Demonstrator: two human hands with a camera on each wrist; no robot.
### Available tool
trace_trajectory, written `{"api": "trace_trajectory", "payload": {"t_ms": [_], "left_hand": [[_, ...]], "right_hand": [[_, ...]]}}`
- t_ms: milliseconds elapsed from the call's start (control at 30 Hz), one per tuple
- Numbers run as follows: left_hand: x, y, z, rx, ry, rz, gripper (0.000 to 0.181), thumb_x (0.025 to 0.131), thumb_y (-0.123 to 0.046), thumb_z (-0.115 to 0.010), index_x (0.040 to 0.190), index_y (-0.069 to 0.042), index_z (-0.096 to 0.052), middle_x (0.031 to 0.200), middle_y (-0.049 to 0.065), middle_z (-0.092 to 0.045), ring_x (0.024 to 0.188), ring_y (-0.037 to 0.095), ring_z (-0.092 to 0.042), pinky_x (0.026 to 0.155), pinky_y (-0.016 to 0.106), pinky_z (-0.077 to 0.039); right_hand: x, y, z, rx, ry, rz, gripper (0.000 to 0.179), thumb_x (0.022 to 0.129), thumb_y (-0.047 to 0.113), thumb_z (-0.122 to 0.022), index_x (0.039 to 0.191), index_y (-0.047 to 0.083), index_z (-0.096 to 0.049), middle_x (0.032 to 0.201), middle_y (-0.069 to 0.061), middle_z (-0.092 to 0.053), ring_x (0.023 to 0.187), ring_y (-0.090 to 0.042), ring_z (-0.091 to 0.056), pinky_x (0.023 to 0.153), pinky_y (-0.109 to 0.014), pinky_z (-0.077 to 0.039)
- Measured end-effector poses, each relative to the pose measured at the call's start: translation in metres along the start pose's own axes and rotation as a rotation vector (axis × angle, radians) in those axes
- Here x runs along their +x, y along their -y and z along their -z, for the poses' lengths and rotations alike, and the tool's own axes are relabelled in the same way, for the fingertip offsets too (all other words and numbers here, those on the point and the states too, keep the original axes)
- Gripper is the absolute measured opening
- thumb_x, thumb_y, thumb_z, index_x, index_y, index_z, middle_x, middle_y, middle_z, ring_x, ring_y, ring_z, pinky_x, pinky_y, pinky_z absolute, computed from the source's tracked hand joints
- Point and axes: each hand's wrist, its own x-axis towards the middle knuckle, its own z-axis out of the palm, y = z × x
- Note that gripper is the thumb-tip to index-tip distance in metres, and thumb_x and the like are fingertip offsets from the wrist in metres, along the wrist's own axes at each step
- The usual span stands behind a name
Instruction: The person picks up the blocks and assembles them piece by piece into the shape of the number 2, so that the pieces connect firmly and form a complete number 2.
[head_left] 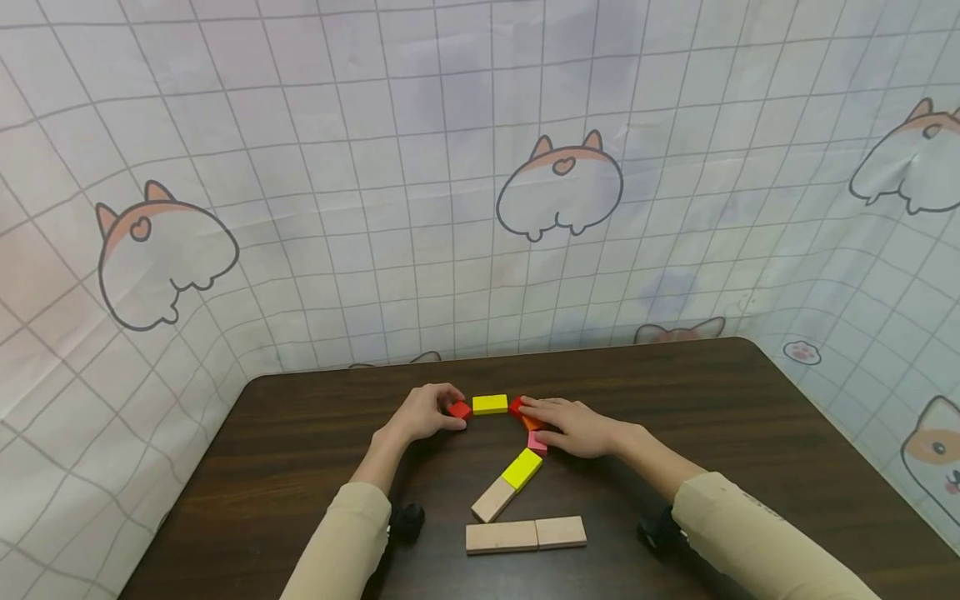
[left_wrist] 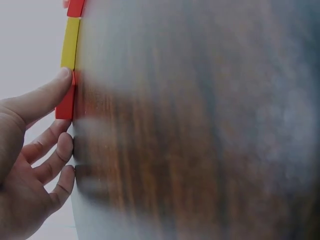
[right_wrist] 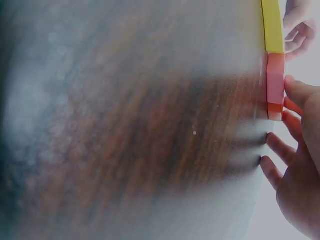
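Note:
My left hand (head_left: 423,412) pinches a small red block (head_left: 460,410) between thumb and fingers, at the left end of a curved row. A long yellow block (head_left: 490,404) lies just right of it. At the bend of the row, the fingers of my right hand (head_left: 581,427) stretch over another red block (head_left: 516,405) and an orange block (head_left: 532,422), partly covering both. Its thumb rests at a pink block (head_left: 537,442). In the left wrist view, the thumb lies against the pinched red block (left_wrist: 65,104). The right wrist view shows the thumb touching the pink block (right_wrist: 275,89).
A second yellow block (head_left: 522,470) and a plain wooden block (head_left: 493,500) continue the row diagonally toward the front. Nearer still, two plain wooden blocks (head_left: 501,537) lie end to end. The dark wooden table (head_left: 300,467) backs onto a patterned cloth (head_left: 375,208).

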Motion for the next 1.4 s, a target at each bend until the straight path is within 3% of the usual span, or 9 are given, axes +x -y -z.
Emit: {"api": "trace_trajectory", "payload": {"t_ms": [333,1100,1400], "left_hand": [[0.001,0.002,0.0,-0.008,0.011,-0.016,0.04,0.083,-0.019,-0.089,0.119,-0.012,-0.072,0.097,0.001,-0.064,0.087,0.019,-0.056,0.082,0.039,-0.05],[0.0,0.003,-0.001,-0.007,0.025,-0.028,0.044,0.083,-0.019,-0.089,0.122,-0.012,-0.071,0.097,0.0,-0.063,0.085,0.018,-0.055,0.078,0.037,-0.049],[-0.004,0.007,0.004,-0.008,0.029,-0.038,0.047,0.083,-0.02,-0.089,0.125,-0.012,-0.07,0.1,0.002,-0.064,0.085,0.018,-0.055,0.078,0.037,-0.049]], "right_hand": [[0.002,-0.001,0.001,0.019,0.011,-0.005,0.061,0.108,0.037,-0.053,0.159,0.008,-0.038,0.166,-0.009,-0.029,0.149,-0.04,-0.03,0.113,-0.068,-0.023],[-0.003,-0.003,0.004,0.136,-0.025,0.01,0.063,0.107,0.036,-0.056,0.16,0.006,-0.037,0.167,-0.013,-0.027,0.147,-0.038,-0.034,0.115,-0.058,-0.029],[-0.011,-0.011,0.008,0.147,-0.079,-0.001,0.062,0.108,0.03,-0.055,0.159,0.002,-0.034,0.164,-0.019,-0.029,0.147,-0.038,-0.035,0.115,-0.057,-0.03]]}}
